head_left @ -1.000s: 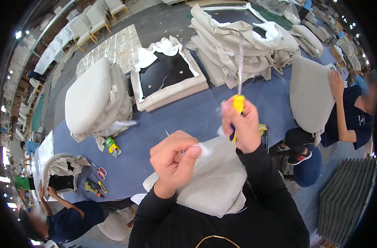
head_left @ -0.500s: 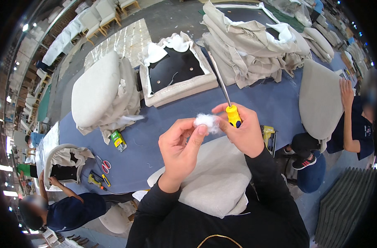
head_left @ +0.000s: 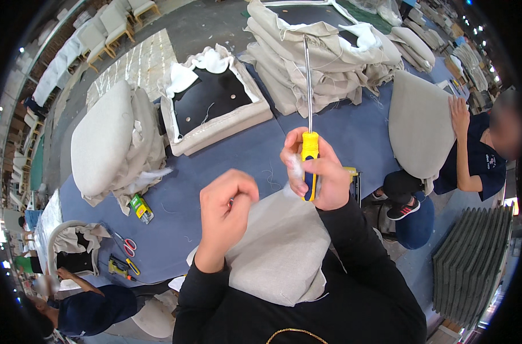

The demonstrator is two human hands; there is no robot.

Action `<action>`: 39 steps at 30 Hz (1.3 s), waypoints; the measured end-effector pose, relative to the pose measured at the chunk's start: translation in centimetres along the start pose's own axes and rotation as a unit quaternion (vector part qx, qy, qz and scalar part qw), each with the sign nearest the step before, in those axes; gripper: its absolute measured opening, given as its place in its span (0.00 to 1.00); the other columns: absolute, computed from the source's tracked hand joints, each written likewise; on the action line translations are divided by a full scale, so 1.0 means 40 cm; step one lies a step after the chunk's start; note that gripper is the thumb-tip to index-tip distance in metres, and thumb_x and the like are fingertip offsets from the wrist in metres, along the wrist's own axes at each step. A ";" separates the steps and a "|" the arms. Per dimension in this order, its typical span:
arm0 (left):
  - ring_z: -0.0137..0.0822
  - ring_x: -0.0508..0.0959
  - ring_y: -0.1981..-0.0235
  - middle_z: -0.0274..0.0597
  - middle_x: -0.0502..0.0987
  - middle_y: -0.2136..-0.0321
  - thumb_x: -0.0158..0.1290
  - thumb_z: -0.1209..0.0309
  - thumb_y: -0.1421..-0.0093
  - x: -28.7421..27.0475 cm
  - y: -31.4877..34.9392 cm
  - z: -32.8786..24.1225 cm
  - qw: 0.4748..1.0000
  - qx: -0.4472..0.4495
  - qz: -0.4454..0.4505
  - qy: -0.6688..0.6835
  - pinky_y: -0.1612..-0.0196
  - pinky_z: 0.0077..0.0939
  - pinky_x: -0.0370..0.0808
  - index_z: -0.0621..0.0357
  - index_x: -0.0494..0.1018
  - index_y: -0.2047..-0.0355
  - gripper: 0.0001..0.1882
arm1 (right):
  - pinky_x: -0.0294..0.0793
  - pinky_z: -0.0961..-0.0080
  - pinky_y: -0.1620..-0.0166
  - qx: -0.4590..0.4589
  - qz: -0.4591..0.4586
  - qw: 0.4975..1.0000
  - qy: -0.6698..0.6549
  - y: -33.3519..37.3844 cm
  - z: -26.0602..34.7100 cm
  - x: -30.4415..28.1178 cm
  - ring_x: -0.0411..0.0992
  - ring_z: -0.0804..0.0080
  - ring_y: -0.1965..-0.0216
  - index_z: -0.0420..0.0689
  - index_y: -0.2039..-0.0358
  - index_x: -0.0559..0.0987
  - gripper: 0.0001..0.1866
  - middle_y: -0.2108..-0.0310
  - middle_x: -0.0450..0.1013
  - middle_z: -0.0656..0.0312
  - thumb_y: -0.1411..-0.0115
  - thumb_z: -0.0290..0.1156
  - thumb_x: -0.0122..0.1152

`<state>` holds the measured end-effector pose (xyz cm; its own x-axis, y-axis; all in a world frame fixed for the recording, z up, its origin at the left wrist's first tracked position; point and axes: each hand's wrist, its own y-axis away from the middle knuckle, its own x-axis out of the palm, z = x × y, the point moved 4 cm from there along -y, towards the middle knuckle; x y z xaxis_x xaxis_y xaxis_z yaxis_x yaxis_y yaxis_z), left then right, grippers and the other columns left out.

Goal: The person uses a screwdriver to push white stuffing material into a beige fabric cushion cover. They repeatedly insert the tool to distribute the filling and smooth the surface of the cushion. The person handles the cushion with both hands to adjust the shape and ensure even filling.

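Beige cushion [head_left: 278, 246] lies nearest, against the torso. Beyond cushion's left part: left hand [head_left: 224, 203], fingers curled; cannot tell whether it grips anything. Beyond its right part: right hand [head_left: 330, 178] grasps yellow-handled screwdriver [head_left: 310, 140], shaft pointing away from cushion, and white fibre tuft [head_left: 297, 166]. Step, judged: handling fibre; next move calls for keeping tuft clear of shaft. Well past cushion: black-panelled seat [head_left: 224, 135] on blue surface [head_left: 215, 166].

Both forearms [head_left: 203, 292] reach forward, left grip [head_left: 226, 202] curled inward, right grip [head_left: 328, 176] clasped.
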<state>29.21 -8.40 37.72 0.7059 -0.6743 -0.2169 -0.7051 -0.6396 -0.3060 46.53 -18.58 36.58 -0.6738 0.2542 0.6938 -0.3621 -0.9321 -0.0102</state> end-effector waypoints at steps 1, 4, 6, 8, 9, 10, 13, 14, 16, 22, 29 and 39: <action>0.38 0.74 0.76 0.43 0.76 0.76 0.50 0.80 0.48 -0.010 0.009 -0.022 0.998 0.013 0.042 0.040 0.71 0.30 0.68 0.63 0.70 0.79 0.04 | 0.69 0.81 0.77 0.003 -0.015 1.000 0.015 0.002 -0.006 -0.008 0.66 0.80 0.82 0.39 0.49 0.74 0.16 0.62 0.74 0.58 0.35 0.27 0.63; 0.43 0.73 0.75 0.41 0.73 0.78 0.55 0.69 0.53 -0.030 0.097 -0.108 0.946 0.111 0.267 0.145 0.69 0.41 0.67 0.57 0.75 0.76 0.06 | 0.68 0.83 0.76 -0.012 -0.075 0.981 0.179 -0.001 -0.007 -0.021 0.67 0.84 0.80 0.40 0.49 0.76 0.16 0.62 0.77 0.61 0.36 0.24 0.69; 0.41 0.72 0.70 0.35 0.68 0.75 0.69 0.59 0.45 -0.015 0.146 -0.184 0.916 0.151 0.341 0.146 0.54 0.42 0.68 0.56 0.84 0.62 0.16 | 0.68 0.84 0.76 -0.040 -0.105 0.948 0.296 -0.026 -0.002 -0.031 0.68 0.86 0.80 0.42 0.50 0.78 0.15 0.64 0.78 0.64 0.36 0.26 0.72; 0.42 0.71 0.67 0.35 0.68 0.71 0.77 0.48 0.52 0.001 0.190 -0.172 0.928 0.165 0.318 0.098 0.50 0.42 0.68 0.55 0.85 0.55 0.31 | 0.67 0.84 0.77 -0.069 -0.134 0.929 0.339 -0.049 -0.004 -0.041 0.68 0.87 0.80 0.43 0.51 0.80 0.14 0.67 0.78 0.67 0.35 0.28 0.73; 0.42 0.71 0.67 0.35 0.69 0.70 0.78 0.47 0.54 0.002 0.185 -0.141 0.941 0.153 0.294 0.067 0.51 0.42 0.68 0.55 0.85 0.54 0.33 | 0.67 0.84 0.77 -0.084 -0.150 0.928 0.329 -0.064 -0.004 -0.047 0.68 0.87 0.80 0.43 0.52 0.80 0.14 0.69 0.77 0.68 0.35 0.29 0.74; 0.42 0.71 0.66 0.36 0.69 0.69 0.79 0.46 0.56 0.002 0.167 -0.100 0.952 0.142 0.268 0.033 0.51 0.43 0.68 0.54 0.85 0.53 0.35 | 0.67 0.84 0.77 -0.100 -0.165 0.928 0.320 -0.079 -0.004 -0.051 0.68 0.87 0.80 0.43 0.53 0.81 0.13 0.70 0.77 0.69 0.34 0.30 0.74; 0.43 0.71 0.64 0.36 0.70 0.67 0.83 0.48 0.63 -0.016 0.150 -0.088 0.983 0.123 0.132 -0.028 0.53 0.41 0.70 0.53 0.85 0.52 0.39 | 0.67 0.84 0.78 -0.192 -0.187 0.918 0.292 -0.118 0.028 -0.024 0.68 0.86 0.80 0.42 0.53 0.80 0.13 0.70 0.75 0.69 0.33 0.33 0.72; 0.42 0.71 0.65 0.36 0.70 0.67 0.83 0.49 0.64 -0.028 0.145 -0.095 0.981 0.152 0.088 -0.084 0.54 0.40 0.71 0.52 0.85 0.52 0.39 | 0.67 0.83 0.78 -0.226 -0.196 0.913 0.276 -0.119 0.047 -0.012 0.68 0.85 0.80 0.42 0.53 0.80 0.13 0.71 0.75 0.69 0.32 0.33 0.72; 0.41 0.72 0.64 0.37 0.72 0.66 0.83 0.52 0.65 -0.043 0.145 -0.069 0.980 0.156 0.052 -0.111 0.56 0.38 0.72 0.53 0.85 0.53 0.38 | 0.67 0.81 0.78 -0.255 -0.174 0.925 0.222 -0.085 0.069 0.008 0.68 0.83 0.81 0.41 0.53 0.79 0.13 0.71 0.74 0.67 0.31 0.34 0.69; 0.41 0.73 0.63 0.42 0.72 0.64 0.72 0.63 0.60 -0.093 0.117 -0.036 0.970 0.179 -0.030 -0.162 0.61 0.34 0.72 0.53 0.86 0.53 0.30 | 0.69 0.79 0.77 -0.180 -0.082 0.978 0.063 0.057 0.024 -0.017 0.69 0.77 0.80 0.36 0.47 0.74 0.19 0.67 0.72 0.58 0.33 0.34 0.58; 0.43 0.72 0.63 0.44 0.70 0.63 0.67 0.64 0.60 -0.123 0.103 -0.043 0.951 0.204 -0.045 -0.229 0.60 0.34 0.70 0.53 0.86 0.57 0.26 | 0.66 0.85 0.75 -0.094 -0.184 0.959 0.196 0.194 -0.061 -0.066 0.69 0.84 0.78 0.38 0.46 0.75 0.19 0.61 0.78 0.62 0.36 0.21 0.69; 0.34 0.69 0.73 0.36 0.70 0.74 0.67 0.75 0.43 -0.080 0.034 -0.096 0.961 0.071 -0.047 -0.263 0.68 0.28 0.63 0.63 0.75 0.72 0.10 | 0.76 0.77 0.58 -0.099 -0.088 0.967 0.218 0.215 -0.143 0.010 0.76 0.77 0.65 0.40 0.61 0.80 0.09 0.63 0.79 0.63 0.36 0.23 0.74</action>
<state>25.73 -8.55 41.55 0.7291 -0.3130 -0.6087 -0.6468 -0.6059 -0.4631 39.48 -25.01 32.67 -0.7826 0.5291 0.3281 -0.5830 -0.8076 -0.0883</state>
